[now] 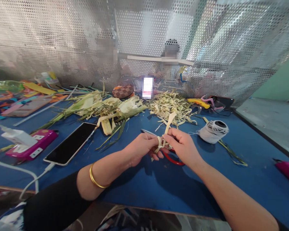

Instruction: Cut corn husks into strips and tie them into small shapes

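Note:
Close together over the middle of the blue table, both my hands work on one pale corn husk strip (169,124). My left hand (144,146) pinches a looped or knotted part of it between thumb and fingers. My right hand (181,142) grips the strip a little higher, and its free end sticks up past the fingertips. Beneath the hands lies a pair of scissors with red handles (173,159); its blade tip shows left of the fingers and the rest is partly hidden. A spool of white thread (213,131) stands to the right of my right hand.
Behind my hands lie whole dried husks (93,106) and a heap of husk curls (172,104). On the left are a charging phone (71,144) and a magenta power strip (33,144). A perforated metal screen (144,29) closes the table's back, with people beyond it.

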A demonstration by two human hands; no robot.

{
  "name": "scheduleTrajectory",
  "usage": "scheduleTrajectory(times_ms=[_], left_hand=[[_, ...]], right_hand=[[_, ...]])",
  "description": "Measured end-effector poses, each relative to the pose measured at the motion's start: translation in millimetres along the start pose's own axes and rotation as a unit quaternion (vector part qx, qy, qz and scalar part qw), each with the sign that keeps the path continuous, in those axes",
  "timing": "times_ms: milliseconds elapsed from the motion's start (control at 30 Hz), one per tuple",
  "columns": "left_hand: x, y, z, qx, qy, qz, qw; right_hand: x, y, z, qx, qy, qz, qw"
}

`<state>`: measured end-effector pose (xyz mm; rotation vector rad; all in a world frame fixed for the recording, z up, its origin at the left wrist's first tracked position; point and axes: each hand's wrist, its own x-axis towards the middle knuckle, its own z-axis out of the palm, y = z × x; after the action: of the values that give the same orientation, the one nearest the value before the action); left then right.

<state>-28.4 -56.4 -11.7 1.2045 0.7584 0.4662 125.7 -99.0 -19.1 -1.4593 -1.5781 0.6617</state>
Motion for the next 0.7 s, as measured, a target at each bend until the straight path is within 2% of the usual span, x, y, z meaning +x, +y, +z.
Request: scheduleTrajectory(times_ms=[133,200,467,600,700], left_hand=[[-1.3,5.0,-2.6,-0.048,-0.053,-0.026,0.997],[-1.9,5.4,-3.0,-0.049,-0.06,-0.018,0.997],[-0.8,-6.0,4.0,0.081,0.035,0.074,0.993],[-1.3,-2.4,4.0,0.083,0.036,0.078,0.993],[-0.9,-0.6,1.7,0.08,0.033,0.073,0.994]], right_hand=[[0.3,1.3,0.2,0.018,0.012,0.033,0.999],[0.0,1.5,0.6,-0.001,0.029,0.036,0.999],[-1.4,1.2,7.6,-0.08,0.056,0.029,0.995],[-3.3,2.5,7.1,-0.07,0.07,0.014,0.995],[-4.6,4.4,4.2,-0.084,0.054,-0.049,0.994]])
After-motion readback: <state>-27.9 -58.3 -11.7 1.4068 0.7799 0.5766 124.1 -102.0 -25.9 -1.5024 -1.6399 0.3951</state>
